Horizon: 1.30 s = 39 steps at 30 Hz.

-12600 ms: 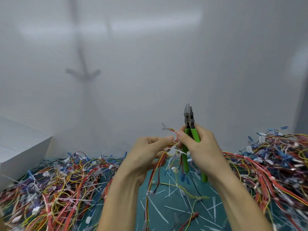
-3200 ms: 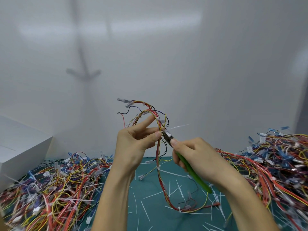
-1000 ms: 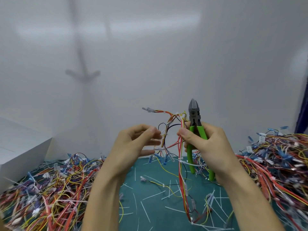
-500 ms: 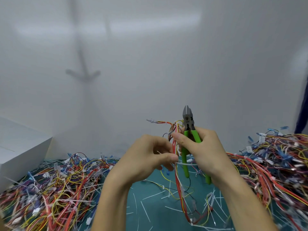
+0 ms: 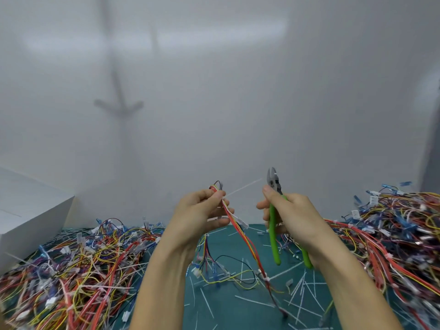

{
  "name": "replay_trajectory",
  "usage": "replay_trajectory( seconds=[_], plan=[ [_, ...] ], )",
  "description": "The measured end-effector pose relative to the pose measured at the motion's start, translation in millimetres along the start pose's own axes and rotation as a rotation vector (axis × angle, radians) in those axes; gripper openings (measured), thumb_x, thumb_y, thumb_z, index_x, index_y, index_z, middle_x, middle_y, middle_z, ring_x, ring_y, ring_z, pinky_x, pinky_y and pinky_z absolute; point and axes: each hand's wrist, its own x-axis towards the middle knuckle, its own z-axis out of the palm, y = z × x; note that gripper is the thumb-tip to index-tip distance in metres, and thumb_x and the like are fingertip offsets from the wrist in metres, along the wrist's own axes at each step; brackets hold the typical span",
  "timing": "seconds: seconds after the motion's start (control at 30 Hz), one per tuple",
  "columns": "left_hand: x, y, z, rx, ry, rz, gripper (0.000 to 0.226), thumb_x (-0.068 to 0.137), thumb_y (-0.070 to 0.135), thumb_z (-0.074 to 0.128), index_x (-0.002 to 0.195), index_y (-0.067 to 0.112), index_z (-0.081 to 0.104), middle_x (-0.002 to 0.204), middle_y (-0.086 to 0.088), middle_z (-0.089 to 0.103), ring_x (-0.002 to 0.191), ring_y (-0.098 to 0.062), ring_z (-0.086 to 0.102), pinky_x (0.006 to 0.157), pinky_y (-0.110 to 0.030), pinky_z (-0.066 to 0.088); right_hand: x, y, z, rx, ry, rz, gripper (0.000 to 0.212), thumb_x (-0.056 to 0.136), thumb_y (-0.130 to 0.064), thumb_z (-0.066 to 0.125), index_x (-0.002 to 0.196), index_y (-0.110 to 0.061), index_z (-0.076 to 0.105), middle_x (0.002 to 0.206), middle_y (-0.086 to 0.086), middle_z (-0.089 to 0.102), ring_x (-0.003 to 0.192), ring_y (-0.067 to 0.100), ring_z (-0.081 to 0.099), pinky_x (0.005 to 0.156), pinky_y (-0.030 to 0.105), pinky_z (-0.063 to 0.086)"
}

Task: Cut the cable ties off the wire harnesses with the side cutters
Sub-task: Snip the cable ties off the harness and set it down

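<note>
My left hand (image 5: 198, 215) pinches a wire harness (image 5: 247, 244) of red, yellow and orange wires near its upper end; the rest hangs down to the green mat. A white cable tie (image 5: 242, 188) on that bundle sticks its tail out to the right. My right hand (image 5: 291, 215) grips the green-handled side cutters (image 5: 273, 210) upright, steel jaws pointing up, a short gap to the right of the harness. The tie's tail tip lies close to the jaws; whether it touches them is unclear.
A heap of coloured wire harnesses (image 5: 71, 270) covers the left of the green mat (image 5: 221, 303), and another heap (image 5: 392, 234) fills the right. Cut white tie pieces (image 5: 300, 289) litter the mat between them. A white box (image 5: 26, 210) stands at far left; a white wall rises behind.
My hands have moved apart: the left pulled the harness left, the right carried the cutters right. The tie's tail now stands out between them.
</note>
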Motion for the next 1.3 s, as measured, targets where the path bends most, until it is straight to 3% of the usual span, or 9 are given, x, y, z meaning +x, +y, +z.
replay_trajectory(
  seconds=[0.13, 0.27, 0.4, 0.57, 0.77, 1.07, 1.3],
  plan=[
    [0.8, -1.7, -1.8, -0.022, 0.013, 0.018, 0.011, 0.097, 0.007, 0.055, 0.094, 0.002, 0.065, 0.075, -0.004, 0.067, 0.066, -0.011, 0.071, 0.057, -0.02, 0.056, -3.6, 0.6, 0.5, -0.376, -0.117, -0.015, 0.059, 0.099, -0.059, 0.031, 0.079, -0.021, 0.072, 0.071, -0.006, 0.067, 0.072, 0.011, 0.061, 0.066, 0.03, 0.039],
    [1.8, -2.9, -1.7, 0.012, 0.003, 0.051, 0.009, 0.097, 0.002, 0.055, 0.095, 0.001, 0.064, 0.076, -0.005, 0.069, 0.066, -0.01, 0.07, 0.061, -0.021, 0.058, -8.9, 0.1, 3.7, -0.628, -0.235, -0.135, 0.056, 0.101, -0.058, 0.026, 0.083, -0.027, 0.069, 0.076, -0.008, 0.065, 0.078, 0.006, 0.06, 0.066, 0.027, 0.041],
    [2.0, -2.9, -1.6, 0.044, -0.006, 0.088, 0.008, 0.097, 0.002, 0.055, 0.097, 0.001, 0.063, 0.072, 0.0, 0.07, 0.065, -0.008, 0.068, 0.061, -0.02, 0.058, -10.6, -2.8, 4.6, -0.666, -0.231, -0.198, 0.055, 0.1, -0.059, 0.027, 0.085, -0.027, 0.069, 0.071, -0.012, 0.06, 0.075, 0.001, 0.057, 0.064, 0.02, 0.039],
    [2.4, -2.8, -3.7, 0.091, 0.007, 0.146, 0.016, 0.095, 0.002, 0.057, 0.108, -0.006, 0.06, 0.08, -0.006, 0.07, 0.068, -0.011, 0.068, 0.066, -0.023, 0.06, -11.0, -4.9, 4.9, -0.711, -0.215, -0.238, 0.054, 0.099, -0.059, 0.027, 0.084, -0.026, 0.066, 0.066, -0.013, 0.056, 0.065, -0.002, 0.051, 0.056, 0.014, 0.033],
    [2.3, -4.1, -3.5, 0.14, -0.005, 0.199, 0.012, 0.096, 0.001, 0.056, 0.104, -0.007, 0.06, 0.082, -0.009, 0.07, 0.071, -0.012, 0.069, 0.068, -0.025, 0.06, -12.2, -5.1, 4.7, -0.71, -0.212, -0.268, 0.055, 0.099, -0.06, 0.027, 0.083, -0.023, 0.064, 0.079, 0.002, 0.065, 0.069, 0.013, 0.054, 0.062, 0.029, 0.039],
    [3.0, -3.7, -0.5, 0.207, -0.033, 0.255, 0.004, 0.094, -0.001, 0.057, 0.094, -0.001, 0.061, 0.081, -0.012, 0.068, 0.07, -0.012, 0.07, 0.067, -0.023, 0.058, -14.3, -7.7, 4.6, -0.682, -0.195, -0.281, 0.055, 0.097, -0.062, 0.029, 0.072, -0.024, 0.059, 0.066, -0.003, 0.059, 0.061, 0.01, 0.05, 0.06, 0.03, 0.038],
    [3.6, -2.3, 0.1, 0.323, 0.011, 0.307, 0.001, 0.093, 0.0, 0.061, 0.093, -0.001, 0.062, 0.077, -0.009, 0.068, 0.067, -0.008, 0.067, 0.069, -0.024, 0.059, -14.5, -7.2, 5.0, -0.716, -0.181, -0.313, 0.058, 0.098, -0.062, 0.029, 0.077, -0.017, 0.058, 0.07, 0.005, 0.06, 0.064, 0.015, 0.051, 0.061, 0.033, 0.038]
  ],
)
